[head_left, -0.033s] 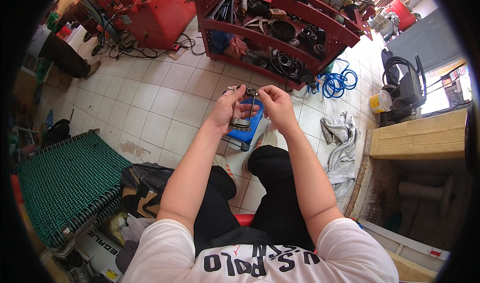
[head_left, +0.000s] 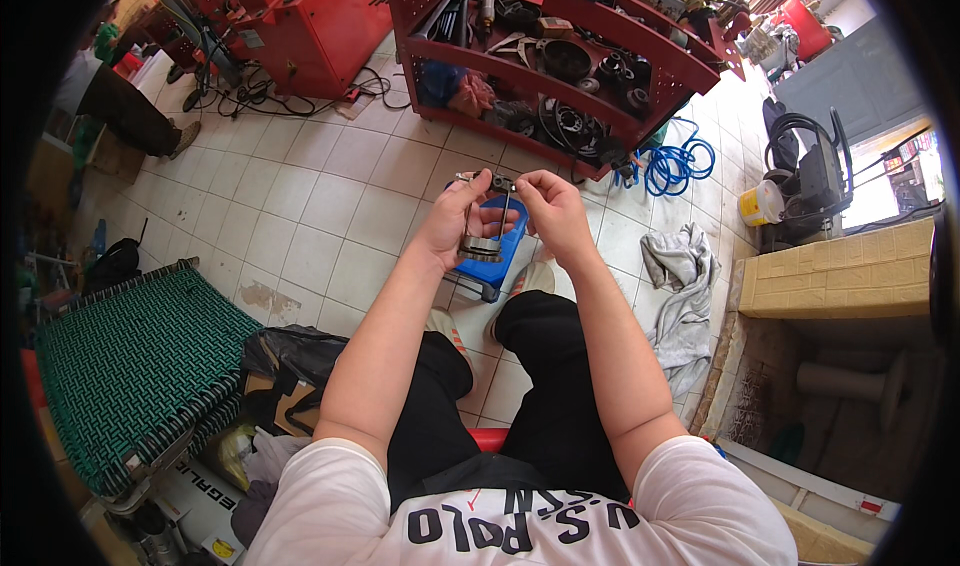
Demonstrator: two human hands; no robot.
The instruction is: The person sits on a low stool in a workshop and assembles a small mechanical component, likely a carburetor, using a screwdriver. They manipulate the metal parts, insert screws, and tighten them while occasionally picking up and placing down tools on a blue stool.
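At eight o'clock from my hands stands the green cot (head_left: 140,356). My left hand (head_left: 452,221) is closed round the metal part (head_left: 482,248), holding it above the blue stool (head_left: 513,238). My right hand (head_left: 556,211) has thumb and finger pinched on the part's one o'clock end. Grey cloth (head_left: 682,291) lies at four o'clock.

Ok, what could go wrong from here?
Two things. The open-framed metal part is held up in the left hand, with the right hand only at its upper end by the fingertips; a slip could drop it onto the blue stool or tiled floor. Also, the crumpled grey cloth on the floor might catch a foot.
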